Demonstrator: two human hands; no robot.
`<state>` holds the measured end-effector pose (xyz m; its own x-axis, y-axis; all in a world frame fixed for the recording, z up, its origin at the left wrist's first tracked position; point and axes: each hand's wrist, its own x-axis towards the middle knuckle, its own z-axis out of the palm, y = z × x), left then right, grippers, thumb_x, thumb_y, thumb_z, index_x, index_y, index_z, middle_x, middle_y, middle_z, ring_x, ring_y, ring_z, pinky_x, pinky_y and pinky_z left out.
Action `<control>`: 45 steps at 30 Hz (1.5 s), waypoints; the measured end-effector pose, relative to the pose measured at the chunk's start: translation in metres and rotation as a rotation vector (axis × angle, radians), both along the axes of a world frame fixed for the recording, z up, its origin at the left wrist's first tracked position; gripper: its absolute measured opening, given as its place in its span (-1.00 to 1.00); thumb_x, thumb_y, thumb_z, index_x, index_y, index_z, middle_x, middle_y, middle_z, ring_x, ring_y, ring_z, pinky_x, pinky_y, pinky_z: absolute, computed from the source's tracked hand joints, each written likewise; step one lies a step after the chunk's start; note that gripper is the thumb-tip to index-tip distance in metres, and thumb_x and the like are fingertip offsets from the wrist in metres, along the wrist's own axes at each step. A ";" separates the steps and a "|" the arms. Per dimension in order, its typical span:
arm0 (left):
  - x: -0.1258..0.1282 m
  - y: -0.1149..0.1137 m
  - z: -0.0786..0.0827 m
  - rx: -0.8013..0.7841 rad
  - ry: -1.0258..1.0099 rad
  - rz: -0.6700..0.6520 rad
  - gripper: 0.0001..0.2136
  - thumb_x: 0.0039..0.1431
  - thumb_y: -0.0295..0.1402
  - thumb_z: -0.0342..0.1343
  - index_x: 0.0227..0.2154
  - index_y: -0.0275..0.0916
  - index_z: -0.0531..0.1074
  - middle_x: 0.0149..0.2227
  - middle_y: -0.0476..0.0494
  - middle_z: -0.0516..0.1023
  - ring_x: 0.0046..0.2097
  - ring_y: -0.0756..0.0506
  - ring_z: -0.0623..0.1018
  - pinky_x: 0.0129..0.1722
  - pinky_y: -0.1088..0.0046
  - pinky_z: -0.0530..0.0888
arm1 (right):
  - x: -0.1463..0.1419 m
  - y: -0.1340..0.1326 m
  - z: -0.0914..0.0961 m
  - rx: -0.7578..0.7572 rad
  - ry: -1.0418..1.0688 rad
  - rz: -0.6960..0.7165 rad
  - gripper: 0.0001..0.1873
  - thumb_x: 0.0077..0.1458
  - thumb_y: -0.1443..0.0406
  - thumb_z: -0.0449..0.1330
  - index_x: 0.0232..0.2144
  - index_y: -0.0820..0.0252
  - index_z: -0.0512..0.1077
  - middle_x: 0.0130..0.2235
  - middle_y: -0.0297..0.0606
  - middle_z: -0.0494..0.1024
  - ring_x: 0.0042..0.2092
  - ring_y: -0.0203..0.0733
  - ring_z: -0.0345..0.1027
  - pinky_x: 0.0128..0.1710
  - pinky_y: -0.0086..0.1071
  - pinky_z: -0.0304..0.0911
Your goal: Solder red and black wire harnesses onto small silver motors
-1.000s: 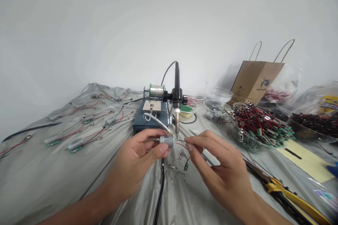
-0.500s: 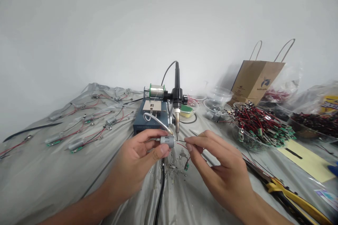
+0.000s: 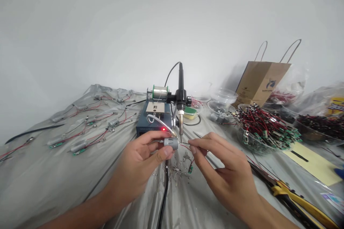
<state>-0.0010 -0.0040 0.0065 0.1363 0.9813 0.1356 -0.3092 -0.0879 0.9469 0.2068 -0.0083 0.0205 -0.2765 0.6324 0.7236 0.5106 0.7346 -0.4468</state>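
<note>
My left hand (image 3: pixel 143 155) is closed round a small silver electric motor (image 3: pixel 171 144), holding it sideways just under the soldering iron (image 3: pixel 181 128). The iron points straight down in a holder, its tip at the motor's right end. My right hand (image 3: pixel 220 171) pinches a thin black wire (image 3: pixel 186 143) that reaches toward that tip. A red wire (image 3: pixel 185 146) runs from the motor's end under my right fingers. Below hangs or lies a small green circuit board (image 3: pixel 190 169); I cannot tell which. A pointed metal tool (image 3: pixel 197 135) shows behind my right hand, partly hidden.
A blue soldering station (image 3: pixel 145 128) carries a solder spool (image 3: pixel 160 92) and a curved feed tube (image 3: pixel 162 123). Wired motors (image 3: pixel 79 146) lie at the left. To the right are a tub of wired boards (image 3: pixel 264 128), a paper bag (image 3: pixel 262 82) and yellow-handled cutters (image 3: pixel 292 196).
A red light now glows on the soldering station. Both hands hold almost the same position, and the view has shifted very slightly.
</note>
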 end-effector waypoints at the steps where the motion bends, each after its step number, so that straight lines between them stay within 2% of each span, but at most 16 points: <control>1: 0.000 0.000 0.000 -0.005 0.000 0.000 -0.81 0.19 -0.37 0.41 -0.14 -0.13 0.63 -0.30 0.02 0.76 -0.25 0.02 0.67 -0.17 0.60 0.59 | 0.000 0.000 0.000 -0.001 -0.001 0.001 -0.83 0.27 0.47 0.21 -0.19 0.18 0.58 -0.38 -0.29 0.49 -0.34 -0.18 0.39 -0.34 -0.28 0.25; 25: 0.001 0.001 0.001 -0.007 -0.030 -0.004 -0.80 0.17 -0.38 0.42 -0.14 -0.15 0.63 -0.29 -0.04 0.76 -0.24 -0.01 0.68 -0.19 0.56 0.60 | 0.001 -0.001 0.000 0.007 -0.004 0.001 -0.81 0.28 0.47 0.20 -0.16 0.15 0.57 -0.36 -0.28 0.50 -0.31 -0.16 0.41 -0.32 -0.27 0.27; 45: 0.000 0.000 0.002 -0.010 -0.004 0.006 -0.82 0.19 -0.36 0.40 -0.15 -0.13 0.63 -0.38 0.06 0.73 -0.28 0.04 0.66 -0.17 0.63 0.60 | 0.000 0.000 0.001 0.013 -0.003 0.002 -0.82 0.28 0.48 0.21 -0.17 0.19 0.58 -0.37 -0.28 0.50 -0.32 -0.18 0.40 -0.32 -0.28 0.26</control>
<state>-0.0012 -0.0039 0.0082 0.1301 0.9834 0.1263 -0.3122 -0.0803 0.9466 0.2069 -0.0084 0.0214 -0.2800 0.6224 0.7309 0.5110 0.7412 -0.4354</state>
